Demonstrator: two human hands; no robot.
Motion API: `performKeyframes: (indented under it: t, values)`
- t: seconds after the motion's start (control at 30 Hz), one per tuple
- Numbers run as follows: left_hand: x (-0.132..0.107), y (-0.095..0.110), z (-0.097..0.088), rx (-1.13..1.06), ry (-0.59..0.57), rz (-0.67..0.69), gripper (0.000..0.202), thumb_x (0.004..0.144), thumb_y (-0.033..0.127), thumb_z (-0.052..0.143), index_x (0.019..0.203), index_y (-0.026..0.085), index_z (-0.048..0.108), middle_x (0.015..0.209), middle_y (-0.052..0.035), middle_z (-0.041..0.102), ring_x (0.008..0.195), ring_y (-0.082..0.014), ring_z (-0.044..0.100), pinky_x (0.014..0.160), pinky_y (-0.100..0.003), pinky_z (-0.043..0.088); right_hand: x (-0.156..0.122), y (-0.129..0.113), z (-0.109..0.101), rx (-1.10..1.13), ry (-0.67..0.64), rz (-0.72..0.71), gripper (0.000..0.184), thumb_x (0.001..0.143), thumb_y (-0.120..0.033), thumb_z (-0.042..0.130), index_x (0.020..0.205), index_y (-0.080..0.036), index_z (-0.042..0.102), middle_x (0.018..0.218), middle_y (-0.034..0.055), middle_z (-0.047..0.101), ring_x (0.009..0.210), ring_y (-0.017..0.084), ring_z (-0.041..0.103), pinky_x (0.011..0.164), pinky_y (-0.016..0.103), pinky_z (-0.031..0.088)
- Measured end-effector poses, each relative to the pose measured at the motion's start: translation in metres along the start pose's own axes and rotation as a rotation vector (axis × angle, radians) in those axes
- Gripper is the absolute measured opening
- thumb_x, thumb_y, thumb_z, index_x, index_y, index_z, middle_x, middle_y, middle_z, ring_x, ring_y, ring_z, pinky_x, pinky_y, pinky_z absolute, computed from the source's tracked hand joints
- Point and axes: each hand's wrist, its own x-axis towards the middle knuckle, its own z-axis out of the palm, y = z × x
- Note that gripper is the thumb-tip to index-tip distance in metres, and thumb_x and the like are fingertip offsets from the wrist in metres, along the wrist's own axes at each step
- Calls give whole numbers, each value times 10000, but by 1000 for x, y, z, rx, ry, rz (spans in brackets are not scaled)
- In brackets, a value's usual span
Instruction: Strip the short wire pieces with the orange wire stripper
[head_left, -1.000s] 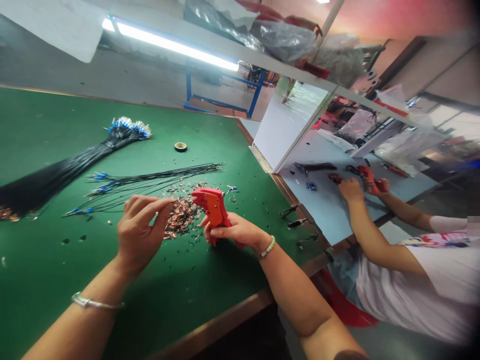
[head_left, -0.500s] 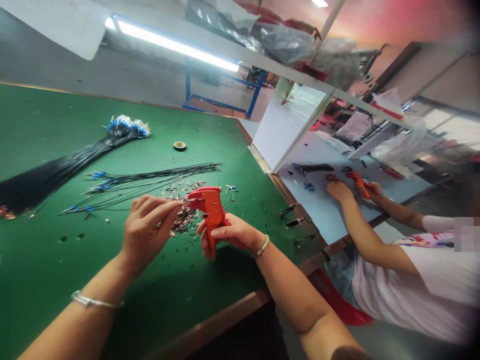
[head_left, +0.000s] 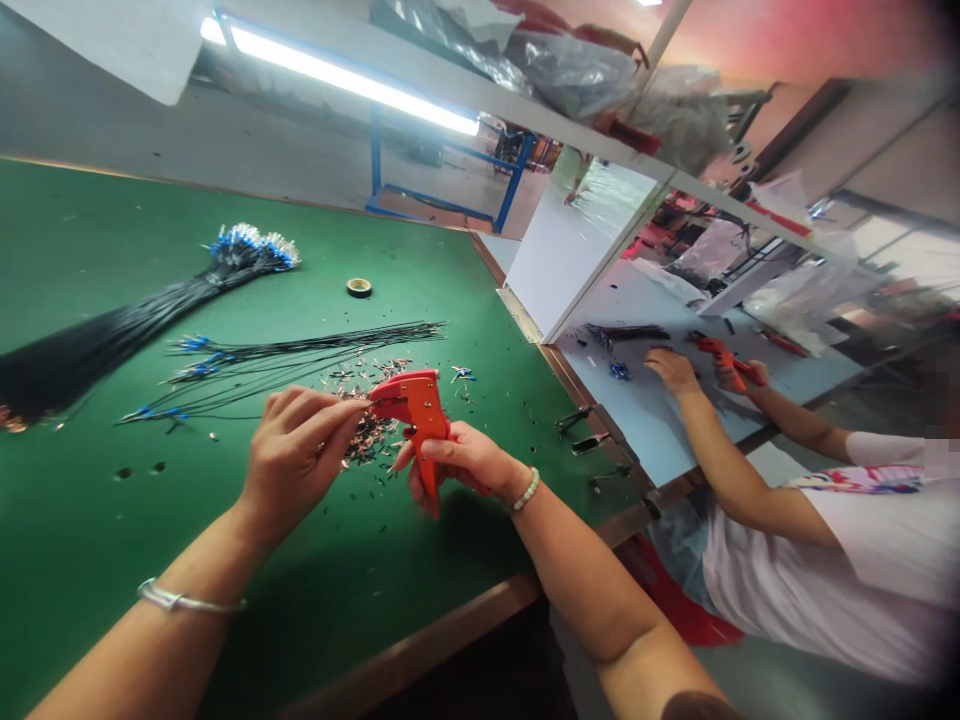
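Note:
My right hand [head_left: 469, 460] is wrapped round the handles of an orange-red wire stripper [head_left: 421, 412], whose jaws point left. Thumb and fingers of my left hand [head_left: 304, 445] are pinched together right at those jaws, on the end of a thin black wire that is mostly hidden. Below and behind the tool lies a pile of copper and black wire scraps [head_left: 367, 440]. Loose black wires [head_left: 315, 348] with blue-sleeved ends stretch across the green table [head_left: 300, 590] just beyond my hands.
A thick bundle of black wires [head_left: 127, 325] lies at the left. A tape roll [head_left: 358, 288] and small blue terminals [head_left: 463, 374] are farther back. Hand tools [head_left: 589, 443] rest by the right edge. A co-worker [head_left: 810, 540] holds another orange stripper [head_left: 724, 360] at the neighbouring table.
The wire stripper has tilted slightly, its handle end swinging right, and its jaws sit closer to my left fingertips. My left hand has hardly moved. The co-worker's one hand has shifted away from their stripper.

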Motion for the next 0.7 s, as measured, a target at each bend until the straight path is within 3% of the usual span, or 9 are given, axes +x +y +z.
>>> performKeyframes:
  t: [0.23, 0.37, 0.57, 0.7]
  values:
    - [-1, 0, 1, 45, 35, -23, 242, 880, 127, 706, 1090, 247, 692, 880, -29, 686, 809, -192, 589, 748, -360, 440, 1, -1, 3, -66, 18, -33, 532, 868, -595, 711, 1002, -80, 691, 670, 37, 689, 464, 119, 610, 469, 241, 516]
    - [-2, -1, -1, 127, 97, -84, 309, 915, 188, 665, 1216, 261, 668, 1029, -82, 697, 946, -242, 600, 843, -427, 469, 3, 2, 6, -74, 51, -52, 528, 849, -597, 732, 964, -84, 694, 655, 25, 683, 477, 115, 625, 465, 222, 510]
    - [-6, -3, -2, 164, 23, -173, 292, 995, 251, 539, 1259, 328, 635, 1097, -60, 691, 1028, -243, 595, 891, -457, 453, 6, 6, 8, -83, 143, -63, 551, 810, -636, 743, 922, -102, 668, 567, -11, 651, 395, 117, 591, 370, 213, 463]
    - [-5, 0, 1, 143, 5, -158, 233, 989, 256, 543, 1184, 287, 668, 1037, -58, 716, 1002, -241, 609, 894, -444, 427, 7, 8, 10, -75, 192, -101, 540, 805, -638, 745, 886, -112, 654, 500, -44, 599, 334, 105, 533, 309, 207, 406]
